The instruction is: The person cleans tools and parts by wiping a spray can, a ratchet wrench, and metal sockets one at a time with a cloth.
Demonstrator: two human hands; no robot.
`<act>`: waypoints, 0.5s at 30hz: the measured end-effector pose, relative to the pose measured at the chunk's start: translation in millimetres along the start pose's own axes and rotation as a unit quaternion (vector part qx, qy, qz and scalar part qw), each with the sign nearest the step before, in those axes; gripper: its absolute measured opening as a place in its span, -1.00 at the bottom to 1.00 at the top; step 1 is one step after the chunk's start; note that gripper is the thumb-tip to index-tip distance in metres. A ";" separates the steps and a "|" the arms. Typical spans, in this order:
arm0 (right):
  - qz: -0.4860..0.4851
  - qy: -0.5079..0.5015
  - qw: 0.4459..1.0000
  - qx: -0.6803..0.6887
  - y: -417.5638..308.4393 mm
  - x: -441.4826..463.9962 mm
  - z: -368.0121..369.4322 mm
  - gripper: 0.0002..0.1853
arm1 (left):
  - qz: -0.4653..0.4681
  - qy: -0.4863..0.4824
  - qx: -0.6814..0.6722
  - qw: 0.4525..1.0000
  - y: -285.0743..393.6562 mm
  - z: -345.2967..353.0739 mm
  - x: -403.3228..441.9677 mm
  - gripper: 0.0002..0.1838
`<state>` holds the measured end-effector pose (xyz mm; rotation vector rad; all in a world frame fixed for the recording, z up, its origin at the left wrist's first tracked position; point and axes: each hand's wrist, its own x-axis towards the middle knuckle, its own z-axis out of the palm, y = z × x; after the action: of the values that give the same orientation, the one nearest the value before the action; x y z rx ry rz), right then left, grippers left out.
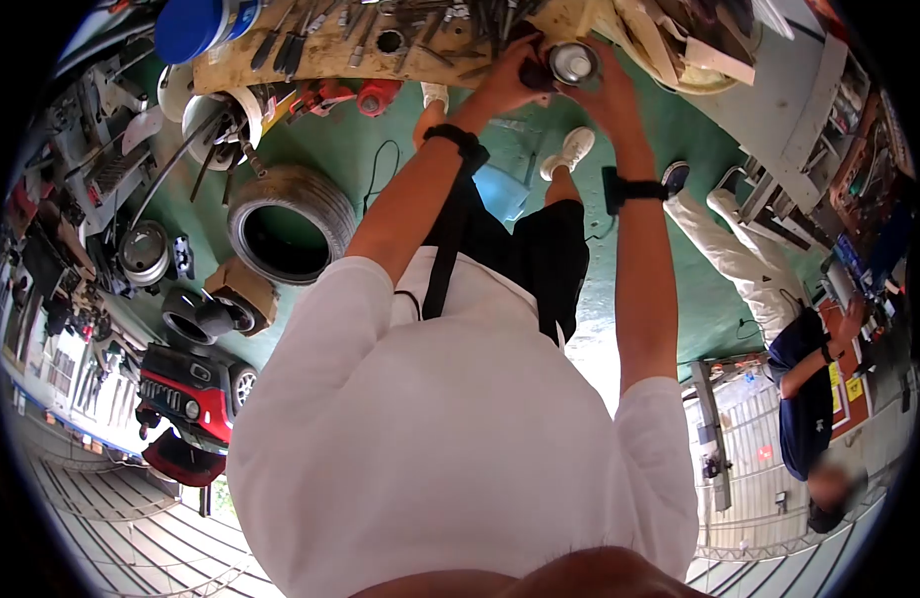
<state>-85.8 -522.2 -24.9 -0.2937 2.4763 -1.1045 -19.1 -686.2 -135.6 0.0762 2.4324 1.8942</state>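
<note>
At the top of the view, by the edge of the wooden workbench, my two hands are close together. My left hand is closed round a small dark object that its fingers partly hide. The fingers of my right hand hold the side of a round silver metal part, which touches or nearly touches the dark object. Screwdrivers and several metal tools lie on the bench to the left of my hands.
A blue-lidded tub stands at the bench's left end. A round bin with wood scraps is on the right. Tires lie on the green floor at left. Another person is at the far right by a shelf.
</note>
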 end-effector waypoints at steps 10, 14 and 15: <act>-0.073 0.059 0.981 0.171 60.8 -56.9 -18.7 -0.23 | -0.225 -0.082 -0.271 0.932 70.0 46.1 -35.2 -0.25; 0.025 0.137 0.967 0.213 107.1 -104.4 -22.0 -0.18 | -0.344 -0.139 -0.282 0.885 94.9 98.6 -42.6 -0.29; 0.051 0.160 0.959 0.228 122.7 -113.4 -19.3 -0.19 | -0.332 -0.140 -0.346 0.866 59.2 122.0 -59.9 -0.30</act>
<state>3.8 -388.3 -73.1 0.1607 2.3661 -1.7425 50.1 -558.3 -107.1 -0.4262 1.2318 2.0533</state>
